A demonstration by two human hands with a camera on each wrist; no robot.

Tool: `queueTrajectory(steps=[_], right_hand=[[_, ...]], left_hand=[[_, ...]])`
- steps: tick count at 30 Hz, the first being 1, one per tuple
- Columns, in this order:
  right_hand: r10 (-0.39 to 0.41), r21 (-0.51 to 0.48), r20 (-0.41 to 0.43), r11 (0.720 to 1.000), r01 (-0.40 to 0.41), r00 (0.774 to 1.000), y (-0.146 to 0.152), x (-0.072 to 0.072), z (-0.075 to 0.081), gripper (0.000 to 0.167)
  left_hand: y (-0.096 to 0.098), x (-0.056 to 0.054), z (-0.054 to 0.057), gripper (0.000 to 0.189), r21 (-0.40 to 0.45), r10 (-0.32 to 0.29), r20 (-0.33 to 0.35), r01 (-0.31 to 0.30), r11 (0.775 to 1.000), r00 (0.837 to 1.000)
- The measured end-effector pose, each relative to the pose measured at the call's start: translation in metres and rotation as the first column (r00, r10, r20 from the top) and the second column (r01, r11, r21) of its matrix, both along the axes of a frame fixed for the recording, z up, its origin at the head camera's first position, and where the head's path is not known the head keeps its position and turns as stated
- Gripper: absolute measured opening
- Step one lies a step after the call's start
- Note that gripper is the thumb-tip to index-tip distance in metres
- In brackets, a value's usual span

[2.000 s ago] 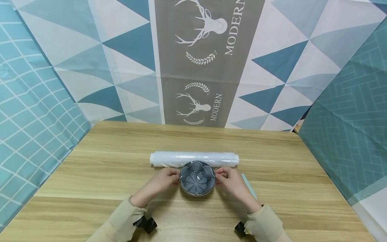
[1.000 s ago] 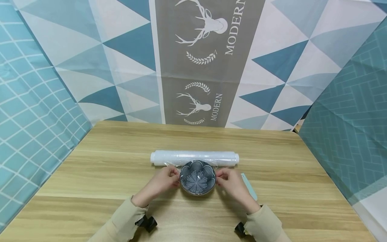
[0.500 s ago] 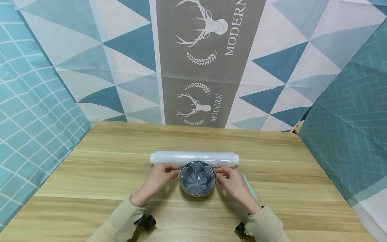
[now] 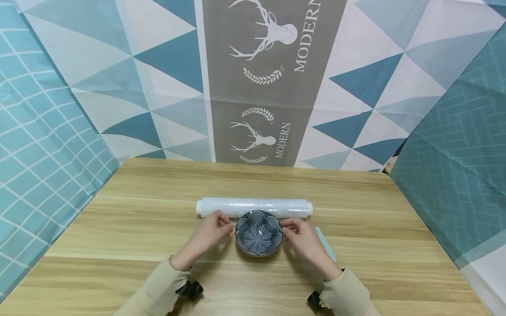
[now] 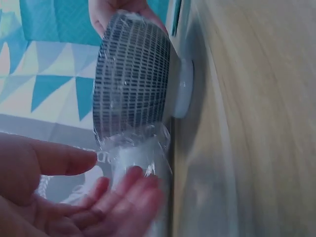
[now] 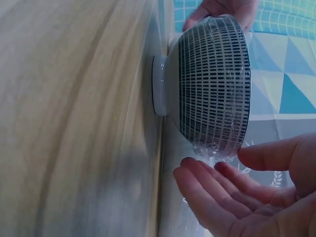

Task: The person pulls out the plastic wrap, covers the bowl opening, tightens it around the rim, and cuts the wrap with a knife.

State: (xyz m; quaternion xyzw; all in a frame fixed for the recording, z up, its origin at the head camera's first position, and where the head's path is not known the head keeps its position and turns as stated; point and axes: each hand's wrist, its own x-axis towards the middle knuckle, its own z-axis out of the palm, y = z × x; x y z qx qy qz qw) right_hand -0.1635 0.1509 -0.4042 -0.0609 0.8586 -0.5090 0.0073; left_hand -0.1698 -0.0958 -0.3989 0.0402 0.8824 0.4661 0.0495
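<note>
A dark grey patterned bowl (image 4: 258, 233) stands upright on the table, with clear plastic wrap (image 5: 140, 136) over its mouth and bunched down its side. My left hand (image 4: 212, 231) is at the bowl's left side, thumb and blurred fingers spread apart near the loose wrap in the left wrist view. On the opposite side my right hand (image 4: 302, 239) has its thumb tip at the rim and its fairly straight fingertips (image 6: 217, 168) against the gathered wrap. Just behind the bowl lies a white roll of plastic wrap (image 4: 253, 206), its front edge partly hidden by the bowl.
A flat pale turquoise strip (image 4: 326, 245) lies on the wooden table (image 4: 158, 184), partly under the right forearm. Patterned cloths (image 4: 253, 87) hang behind the table and along both sides.
The left hand has shifted about the bowl's left rim and now sits slightly away from it, thumb and fingers parted. The right hand has stayed nearly still; the bowl has barely moved.
</note>
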Motion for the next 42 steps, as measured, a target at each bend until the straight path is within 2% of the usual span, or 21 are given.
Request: queueTrajectory(steps=[2,5,8,11,14,19,25,27,30,33,34,37,42], right_hand=[[-0.011,0.021,0.021,1.000,0.011,1.000,0.001,0.000,-0.001,0.018],[0.021,0.023,0.062,0.999,-0.023,0.998,0.003,0.000,-0.001,0.022],[0.093,-0.033,0.110,0.995,-0.090,0.990,0.004,0.000,-0.002,0.029],[0.175,-0.130,0.153,0.979,-0.155,0.973,0.004,0.000,-0.002,0.034],[0.219,-0.192,0.185,0.964,-0.183,0.958,0.003,0.001,-0.002,0.035],[0.222,-0.194,0.184,0.963,-0.186,0.958,0.001,0.002,-0.003,0.034],[0.242,-0.213,0.190,0.956,-0.200,0.952,0.003,0.001,-0.005,0.033],[0.224,-0.186,0.184,0.964,-0.190,0.957,0.004,0.000,-0.005,0.033],[0.103,-0.086,0.158,0.992,-0.090,0.982,0.004,-0.001,-0.003,0.027],[-0.024,-0.037,0.130,0.999,0.029,0.991,0.003,-0.001,0.000,0.021],[-0.040,-0.039,0.123,0.998,0.045,0.992,0.002,-0.001,0.000,0.021],[-0.003,-0.069,0.110,0.998,0.010,0.994,0.002,-0.002,-0.001,0.028],[0.060,-0.018,0.070,0.998,-0.059,0.996,0.000,-0.002,-0.001,0.031]], left_hand=[[-0.001,0.000,-0.002,0.017,0.034,-0.011,0.079,0.009,0.999,0.997],[0.000,0.000,-0.007,0.028,0.108,-0.053,0.191,0.033,0.994,0.980],[0.002,0.000,-0.011,0.033,0.208,-0.102,0.243,0.051,0.977,0.965],[0.004,0.000,-0.013,0.033,0.292,-0.137,0.243,0.062,0.954,0.960],[0.005,0.001,-0.014,0.033,0.364,-0.155,0.224,0.065,0.929,0.962],[0.007,0.002,-0.013,0.033,0.437,-0.171,0.236,0.053,0.898,0.957],[0.007,0.003,-0.011,0.033,0.459,-0.181,0.247,0.050,0.887,0.952],[0.006,0.003,-0.009,0.033,0.464,-0.194,0.257,0.055,0.884,0.947],[0.003,0.004,-0.006,0.034,0.469,-0.220,0.267,0.073,0.880,0.938],[0.000,0.003,-0.004,0.033,0.476,-0.236,0.276,0.080,0.876,0.932],[0.000,0.003,-0.003,0.032,0.478,-0.238,0.278,0.080,0.875,0.931],[0.000,0.004,-0.002,0.028,0.474,-0.239,0.275,0.084,0.876,0.931],[0.004,0.005,-0.002,0.026,0.438,-0.241,0.229,0.121,0.891,0.943]])
